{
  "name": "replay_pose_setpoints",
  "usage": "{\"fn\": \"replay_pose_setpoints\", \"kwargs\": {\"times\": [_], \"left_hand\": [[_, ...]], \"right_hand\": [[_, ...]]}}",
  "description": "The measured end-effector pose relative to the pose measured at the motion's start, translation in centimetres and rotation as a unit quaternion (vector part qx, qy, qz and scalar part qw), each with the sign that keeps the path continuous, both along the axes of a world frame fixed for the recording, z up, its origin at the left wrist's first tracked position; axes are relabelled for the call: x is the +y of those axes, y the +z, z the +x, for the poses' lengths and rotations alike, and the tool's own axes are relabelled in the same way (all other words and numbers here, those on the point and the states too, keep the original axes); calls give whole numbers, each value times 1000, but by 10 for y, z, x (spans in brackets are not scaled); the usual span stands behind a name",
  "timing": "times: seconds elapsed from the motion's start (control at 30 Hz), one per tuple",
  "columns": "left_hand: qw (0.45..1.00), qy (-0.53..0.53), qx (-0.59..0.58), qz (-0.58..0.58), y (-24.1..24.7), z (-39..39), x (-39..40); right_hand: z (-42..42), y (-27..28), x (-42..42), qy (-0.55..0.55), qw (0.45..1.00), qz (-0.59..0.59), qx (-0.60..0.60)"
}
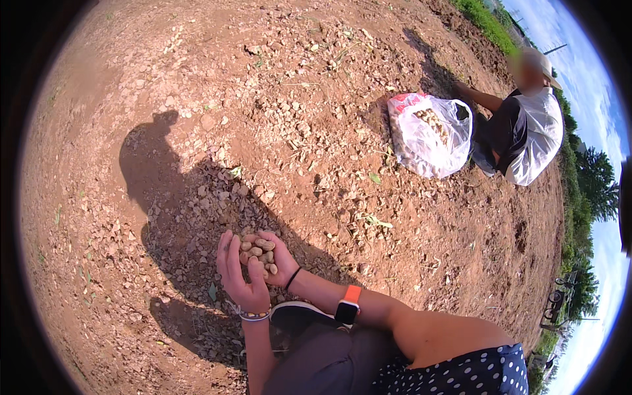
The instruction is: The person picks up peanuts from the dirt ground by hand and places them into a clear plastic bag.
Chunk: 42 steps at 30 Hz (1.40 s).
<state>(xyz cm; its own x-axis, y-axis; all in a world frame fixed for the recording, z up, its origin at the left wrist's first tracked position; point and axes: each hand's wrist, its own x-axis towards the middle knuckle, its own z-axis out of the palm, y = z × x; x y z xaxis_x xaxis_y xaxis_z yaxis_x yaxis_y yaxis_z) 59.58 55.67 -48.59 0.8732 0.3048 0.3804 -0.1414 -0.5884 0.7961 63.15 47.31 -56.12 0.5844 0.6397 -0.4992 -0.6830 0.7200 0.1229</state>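
My left hand (242, 276), with a bracelet at its wrist, curves around unshelled peanuts (256, 254) from the left side. Opposite it, my right hand (280, 261) cups the same pile in its palm. The two hands meet low over the shaded soil, thumb and fingers around the nuts. A dark hair band and a smartwatch with an orange strap are on the right arm. At the upper right, a white plastic bag (429, 136) with red print stands on the ground with many peanuts inside, well apart from my hands.
Reddish soil (316, 197) is strewn with clods, dry leaves and small green sprigs. Another person (531, 118) crouches beside the bag, one arm reaching towards the ground. My shoe (301, 313) is just below my hands. Bushes and a wheeled vehicle or machine (555, 301) stand at the far right.
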Motion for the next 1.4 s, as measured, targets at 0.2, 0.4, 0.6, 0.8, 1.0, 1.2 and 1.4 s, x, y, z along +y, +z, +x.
{"fn": "replay_pose_setpoints", "kwargs": {"times": [0.2, 0.4, 0.6, 0.8, 1.0, 1.2, 1.4], "left_hand": [[992, -76, 102, -6, -7, 32, 25], [969, -6, 243, -47, -31, 18, 121], [939, 70, 336, 20, -15, -76, 255], [875, 45, 477, 65, 41, -162, 309], [857, 323, 393, 82, 68, -375, 330], [643, 660, 369, -124, 12, -537, 287], [558, 719, 399, -112, -108, -683, 237]], "right_hand": [[97, 29, -167, -203, 978, 20, -45], [220, 123, -392, -346, 893, -179, -226], [304, 117, -479, 124, 97, -978, -136], [261, 58, -326, 70, 286, -822, -488], [110, 36, -41, 260, 146, -495, -816], [34, 26, 75, 336, 160, -317, -872], [-9, 8, 144, 381, 121, -240, -885]]}}
